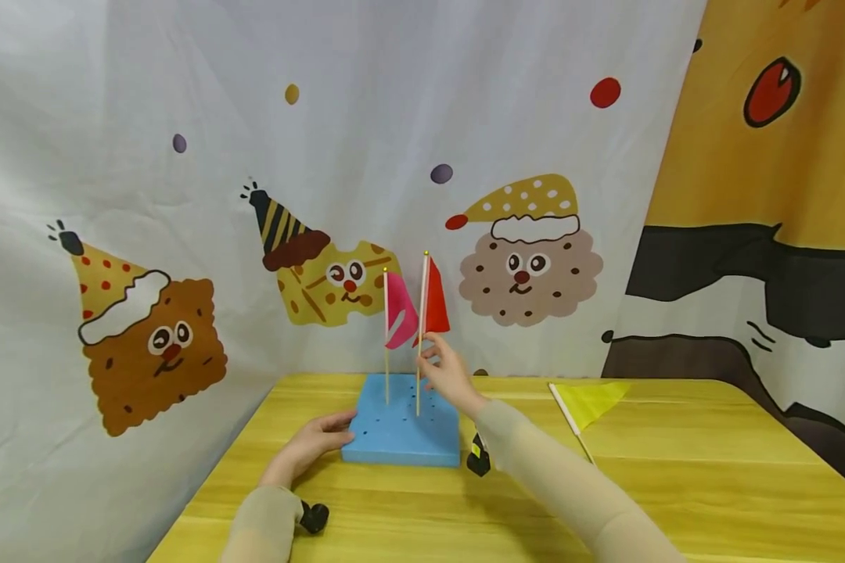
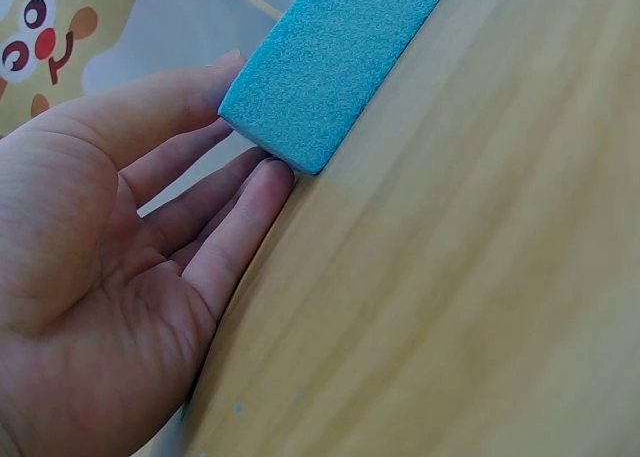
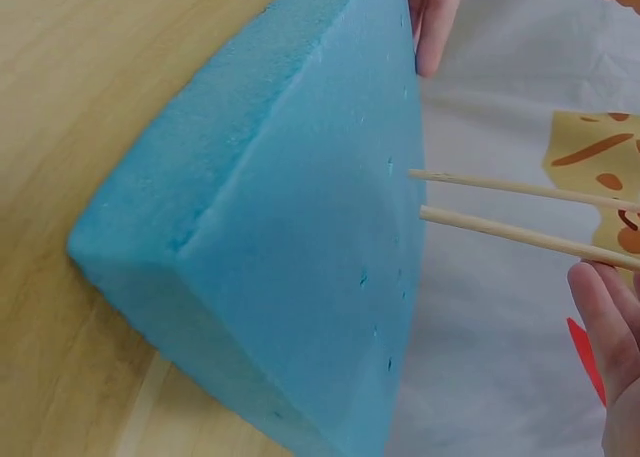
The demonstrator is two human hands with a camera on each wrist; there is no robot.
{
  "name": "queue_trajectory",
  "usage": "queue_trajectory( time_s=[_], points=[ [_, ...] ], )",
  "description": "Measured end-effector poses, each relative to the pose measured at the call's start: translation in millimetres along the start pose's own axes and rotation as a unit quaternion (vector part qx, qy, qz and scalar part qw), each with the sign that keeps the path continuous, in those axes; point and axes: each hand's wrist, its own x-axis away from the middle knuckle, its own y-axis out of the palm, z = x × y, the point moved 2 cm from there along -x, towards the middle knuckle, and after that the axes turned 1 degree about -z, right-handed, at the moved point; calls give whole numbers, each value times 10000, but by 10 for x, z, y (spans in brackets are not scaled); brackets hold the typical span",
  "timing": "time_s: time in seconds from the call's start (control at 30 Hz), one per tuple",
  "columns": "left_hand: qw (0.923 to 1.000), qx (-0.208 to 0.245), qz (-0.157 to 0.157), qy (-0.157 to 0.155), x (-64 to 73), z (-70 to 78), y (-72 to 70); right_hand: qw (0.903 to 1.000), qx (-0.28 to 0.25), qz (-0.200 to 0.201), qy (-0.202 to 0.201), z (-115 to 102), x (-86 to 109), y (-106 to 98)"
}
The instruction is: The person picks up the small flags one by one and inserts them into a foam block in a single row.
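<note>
1. Head view: a blue foam block (image 1: 403, 428) lies on the yellow desk (image 1: 676, 469) near the cartoon backdrop (image 1: 148, 336). A pink flag (image 1: 398, 317) and a red flag (image 1: 434, 301) stand upright in it. The right hand (image 1: 445, 374) pinches the red flag's stick low down. The left hand (image 1: 310, 446) rests flat, fingers straight, against the block's left edge. A yellow flag (image 1: 586, 403) lies on the desk well to the right. No writing is readable.
2. Left wrist view: relaxed open left hand (image 2: 120, 277), fingertips touching the foam block (image 2: 325, 62) at its corner.
3. Right wrist view: two sticks enter the foam block (image 3: 300, 257); right hand (image 3: 615, 347) beside the nearer one.
</note>
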Motion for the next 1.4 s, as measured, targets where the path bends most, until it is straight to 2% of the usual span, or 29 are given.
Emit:
queue_trajectory(
  time_s=[0.23,0.73,1.03,1.27,1.4],
  points=[
    [10000,24,25,45,-17,25,8,10000,9,45,24,5,-76,26],
    [10000,0,14,34,-54,22,19,9988,428,219,-118,80,-203,73],
    [10000,66,33,38,-51,-5,3,9968,740,206,-204,95,-202,131],
    [9999,119,28,12,-37,-21,-2,9973,704,178,-89,114,-200,168],
    [9999,112,56,16,-33,-21,-8,9969,741,212,-156,127,-211,187]
  ],
)
